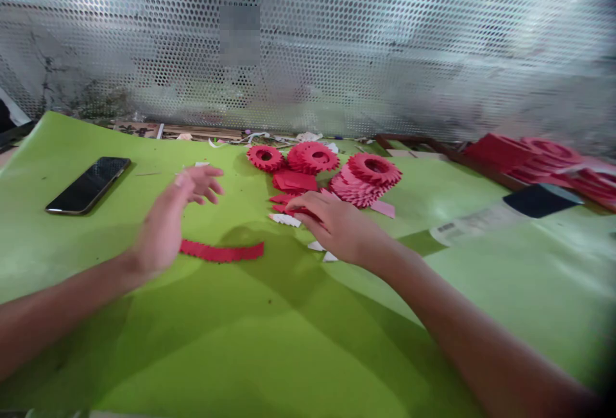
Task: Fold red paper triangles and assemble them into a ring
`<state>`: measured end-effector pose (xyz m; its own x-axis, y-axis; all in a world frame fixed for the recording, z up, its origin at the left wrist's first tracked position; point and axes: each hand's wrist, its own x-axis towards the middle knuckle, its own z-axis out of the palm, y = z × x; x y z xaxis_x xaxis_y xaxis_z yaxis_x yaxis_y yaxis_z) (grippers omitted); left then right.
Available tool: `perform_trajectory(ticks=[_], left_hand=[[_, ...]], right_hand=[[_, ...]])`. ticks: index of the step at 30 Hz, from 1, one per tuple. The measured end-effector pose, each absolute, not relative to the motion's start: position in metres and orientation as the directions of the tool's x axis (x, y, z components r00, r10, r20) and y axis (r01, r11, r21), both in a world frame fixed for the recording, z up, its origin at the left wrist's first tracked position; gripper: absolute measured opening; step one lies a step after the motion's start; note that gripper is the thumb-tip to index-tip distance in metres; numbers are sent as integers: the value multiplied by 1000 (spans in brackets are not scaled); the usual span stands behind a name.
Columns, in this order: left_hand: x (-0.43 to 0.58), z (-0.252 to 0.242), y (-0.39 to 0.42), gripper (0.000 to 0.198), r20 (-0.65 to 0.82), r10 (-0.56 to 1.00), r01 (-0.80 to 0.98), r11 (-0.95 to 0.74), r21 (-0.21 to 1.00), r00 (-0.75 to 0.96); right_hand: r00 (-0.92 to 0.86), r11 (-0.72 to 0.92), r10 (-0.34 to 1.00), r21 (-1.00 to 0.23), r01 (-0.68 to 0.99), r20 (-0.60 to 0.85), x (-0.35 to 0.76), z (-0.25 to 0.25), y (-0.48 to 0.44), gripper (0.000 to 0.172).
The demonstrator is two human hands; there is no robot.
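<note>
My left hand (166, 216) is raised over the green table, its fingers spread and nothing in them. By its wrist lies a curved red strip of interlocked folded paper (224, 252) with a toothed edge. My right hand (334, 222) reaches to a small group of red folded paper pieces (279, 200), thumb and fingertips drawn together on one of them; the fingers partly hide it. White folded paper pieces (285, 219) lie just in front of the fingertips, others (316, 246) under the palm. Behind the hand is a stack of red paper (294, 181).
Toothed red paper rings (265, 158) stand at the back, with stacked rings (315, 157) and a pink-and-red stack (366, 179) beside them. A phone (89, 185) lies left. At right are a clear packet with a dark end (541, 201) and red paper items (520, 158). Perforated metal sheeting (337, 39) stands behind.
</note>
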<state>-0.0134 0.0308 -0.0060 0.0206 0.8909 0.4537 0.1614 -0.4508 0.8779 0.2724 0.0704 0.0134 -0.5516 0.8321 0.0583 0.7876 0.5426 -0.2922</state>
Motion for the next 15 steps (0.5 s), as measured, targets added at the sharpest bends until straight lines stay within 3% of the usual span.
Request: perform_trajectory(ticks=[1,4,9,13,15], left_hand=[[-16,-4,36,39,466,880,35,-465,885,-86],[-20,-1,46,32,450,871,-73,-471,879,-196],[-17,1,48,30,454,856,-117,-491,863,-249],[-18,1,50,31,495,828,-87,-531,843,-263],[-21,0,52,32,500,835,-42,-521,852,-231]], right_hand=[[-545,537,837,-286,794,58,272,13,70,37],[-519,497,855,-323,805,22,271,13,69,40],[-494,367,866,-583,725,-69,264,9,57,53],[-556,428,824,-525,736,-109,249,-1,44,69],[-616,501,780,-482,719,-108,242,-6,40,57]])
